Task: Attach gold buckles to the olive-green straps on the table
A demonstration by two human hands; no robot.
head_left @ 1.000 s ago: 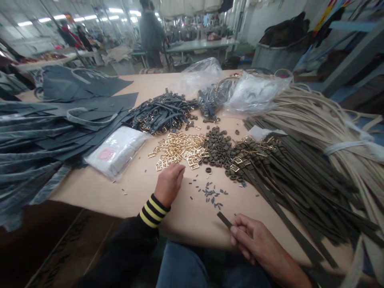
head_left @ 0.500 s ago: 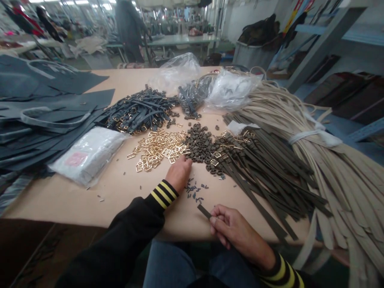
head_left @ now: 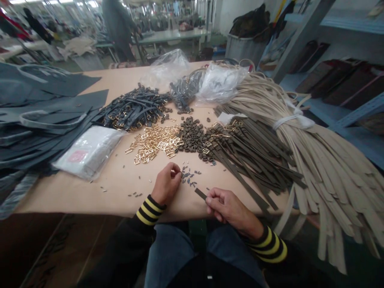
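My right hand (head_left: 229, 208) pinches a dark olive strap (head_left: 200, 194), whose flat end sticks out to the left past the fingertips. My left hand (head_left: 165, 185) is closed, thumb and forefinger curled together beside the small dark cut pieces (head_left: 189, 176) scattered on the table. Whatever lies between those fingertips, if anything, is too small to make out. Beyond the left hand spreads a heap of gold buckles (head_left: 153, 141). A pile of olive strap loops (head_left: 192, 135) adjoins it on the right, followed by a bundle of olive straps (head_left: 255, 154) with buckles at their far ends.
Long beige straps (head_left: 303, 140), tied with a white band, hang over the table's right edge. Dark blue straps (head_left: 135, 107) and clear plastic bags (head_left: 222, 82) lie farther back. At the left are a wrapped white packet (head_left: 90, 150) and dark blue panels (head_left: 45, 116). A person (head_left: 117, 30) stands behind.
My left hand has drawn back from the edge of the buckle heap toward the small dark pieces. The right hand still grips the strap. The whole view has shifted slightly.
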